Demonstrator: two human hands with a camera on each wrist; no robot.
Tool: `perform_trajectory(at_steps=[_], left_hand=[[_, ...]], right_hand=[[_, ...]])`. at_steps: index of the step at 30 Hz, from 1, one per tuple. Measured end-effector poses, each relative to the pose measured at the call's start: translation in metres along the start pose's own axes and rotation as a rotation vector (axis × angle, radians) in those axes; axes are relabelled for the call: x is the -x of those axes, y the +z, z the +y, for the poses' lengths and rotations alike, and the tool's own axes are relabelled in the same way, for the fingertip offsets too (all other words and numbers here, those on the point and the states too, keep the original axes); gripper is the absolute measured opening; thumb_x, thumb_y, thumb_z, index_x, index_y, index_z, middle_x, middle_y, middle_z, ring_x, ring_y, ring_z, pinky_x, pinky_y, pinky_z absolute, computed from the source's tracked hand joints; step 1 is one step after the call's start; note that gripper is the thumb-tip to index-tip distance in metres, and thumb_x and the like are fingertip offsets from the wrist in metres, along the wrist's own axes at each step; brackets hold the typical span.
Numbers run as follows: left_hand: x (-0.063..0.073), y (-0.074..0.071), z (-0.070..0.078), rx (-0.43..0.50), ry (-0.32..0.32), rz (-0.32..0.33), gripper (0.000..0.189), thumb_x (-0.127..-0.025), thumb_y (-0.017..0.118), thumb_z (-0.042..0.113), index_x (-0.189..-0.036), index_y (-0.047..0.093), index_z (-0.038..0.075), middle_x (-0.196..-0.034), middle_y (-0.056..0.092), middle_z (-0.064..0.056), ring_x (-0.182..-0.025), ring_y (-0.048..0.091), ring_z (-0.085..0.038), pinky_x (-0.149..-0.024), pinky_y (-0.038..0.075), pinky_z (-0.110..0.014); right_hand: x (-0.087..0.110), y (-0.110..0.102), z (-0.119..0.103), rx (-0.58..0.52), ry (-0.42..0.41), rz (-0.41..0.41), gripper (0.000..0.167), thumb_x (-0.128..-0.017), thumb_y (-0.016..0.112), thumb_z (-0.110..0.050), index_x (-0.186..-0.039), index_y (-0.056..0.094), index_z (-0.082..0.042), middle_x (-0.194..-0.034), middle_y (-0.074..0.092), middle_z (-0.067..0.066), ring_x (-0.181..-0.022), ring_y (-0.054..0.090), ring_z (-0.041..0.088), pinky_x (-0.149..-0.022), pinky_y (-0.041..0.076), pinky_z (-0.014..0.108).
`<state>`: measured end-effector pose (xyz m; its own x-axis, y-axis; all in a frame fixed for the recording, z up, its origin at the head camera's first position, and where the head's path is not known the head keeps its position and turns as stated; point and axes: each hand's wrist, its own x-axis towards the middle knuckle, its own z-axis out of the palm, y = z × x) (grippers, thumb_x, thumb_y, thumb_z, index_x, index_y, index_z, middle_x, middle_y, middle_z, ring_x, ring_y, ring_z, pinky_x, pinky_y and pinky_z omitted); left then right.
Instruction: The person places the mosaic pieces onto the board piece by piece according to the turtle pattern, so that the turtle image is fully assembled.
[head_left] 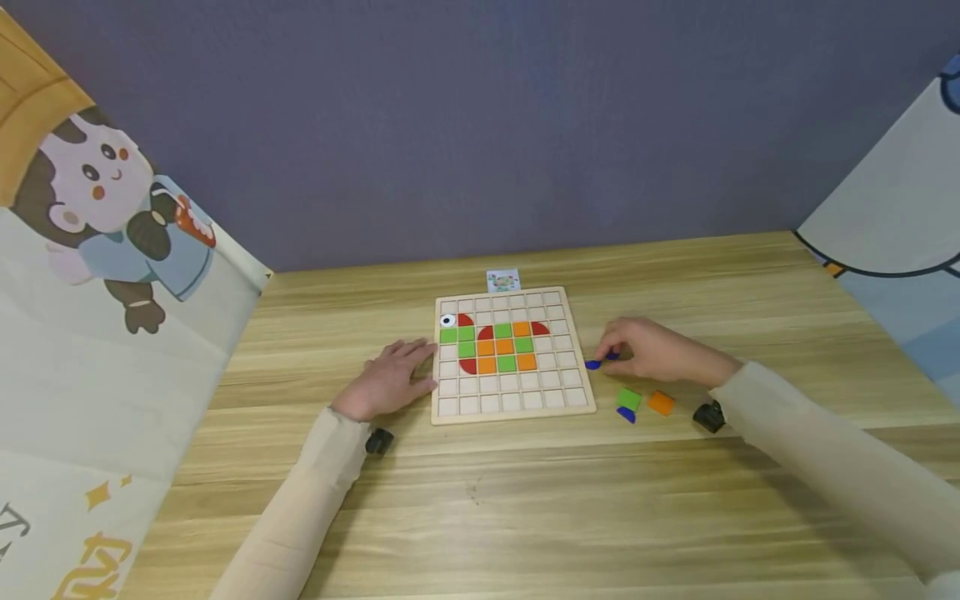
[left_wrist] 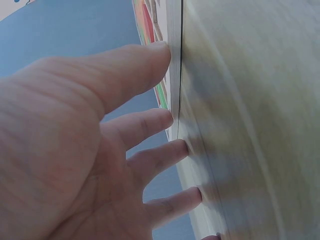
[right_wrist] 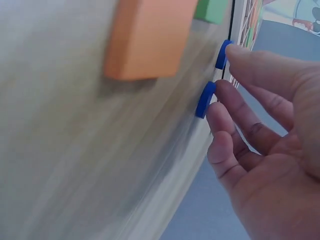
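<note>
A wooden grid board [head_left: 480, 404] lies on the table, with red, green and orange flat pieces and a round eye piece [head_left: 447, 321] set in its cells. My left hand [head_left: 386, 379] rests at the board's left edge, fingers spread and thumb touching the rim. Just off the right edge, my right hand [head_left: 645, 350] pinches a small blue curved-edged piece [right_wrist: 223, 55] at the thumb tip; its index fingertip is hidden in the right wrist view. A second blue piece [right_wrist: 205, 100] sits by the other fingers of that hand.
Nearer the right forearm lie a green square [head_left: 629, 399], an orange square [head_left: 661, 403] and another blue piece [head_left: 626, 414]. A small picture card [head_left: 503, 280] touches the board's far edge. A dark partition [head_left: 525, 125] stands behind the wood-grain table [head_left: 480, 517].
</note>
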<state>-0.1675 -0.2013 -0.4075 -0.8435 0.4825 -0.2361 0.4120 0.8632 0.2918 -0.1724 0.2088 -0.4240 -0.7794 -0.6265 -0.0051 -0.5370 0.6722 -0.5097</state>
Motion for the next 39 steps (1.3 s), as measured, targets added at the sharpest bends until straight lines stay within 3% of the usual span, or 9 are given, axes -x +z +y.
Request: perform_trajectory(at_steps=[10,23,29,39], left_hand=[[0.0,0.0,0.0,0.004,0.003,-0.003,0.063,-0.097,0.051,0.039,-0.15,0.03,0.014,-0.154,0.023,-0.011,-0.137,0.017,-0.043,-0.094,0.021,-0.074],[0.0,0.0,0.0,0.007,0.001,-0.002,0.063,-0.097,0.052,0.04,-0.15,0.03,0.014,-0.154,0.023,-0.01,-0.138,0.017,-0.042,-0.094,0.021,-0.074],[0.0,0.0,-0.002,0.001,0.005,0.0,0.063,-0.097,0.052,0.039,-0.15,0.03,0.013,-0.154,0.023,-0.011,-0.137,0.017,-0.043,-0.094,0.021,-0.074],[0.0,0.002,-0.003,-0.003,0.0,0.003,0.063,-0.096,0.052,0.04,-0.149,0.03,0.014,-0.154,0.023,-0.01,-0.137,0.017,-0.043,-0.095,0.022,-0.074]], right_hand=[[0.036,0.003,-0.005,0.024,0.04,-0.01,0.018,-0.08,0.077,-0.014,-0.095,0.072,-0.022,-0.097,0.058,-0.011,-0.092,0.055,0.012,-0.081,0.049,0.035],[0.091,0.012,-0.01,0.103,0.108,0.103,0.03,-0.072,0.084,-0.018,-0.084,0.057,-0.024,-0.083,0.051,-0.012,-0.072,0.046,0.008,-0.062,0.044,0.025],[0.09,0.014,-0.011,0.083,0.115,0.101,0.025,-0.075,0.081,-0.013,-0.087,0.061,-0.023,-0.087,0.054,-0.013,-0.076,0.05,0.006,-0.065,0.048,0.026],[0.064,0.009,-0.018,0.118,0.036,0.156,0.023,-0.073,0.08,-0.006,-0.085,0.071,-0.024,-0.084,0.058,-0.013,-0.074,0.052,0.006,-0.063,0.049,0.026]])
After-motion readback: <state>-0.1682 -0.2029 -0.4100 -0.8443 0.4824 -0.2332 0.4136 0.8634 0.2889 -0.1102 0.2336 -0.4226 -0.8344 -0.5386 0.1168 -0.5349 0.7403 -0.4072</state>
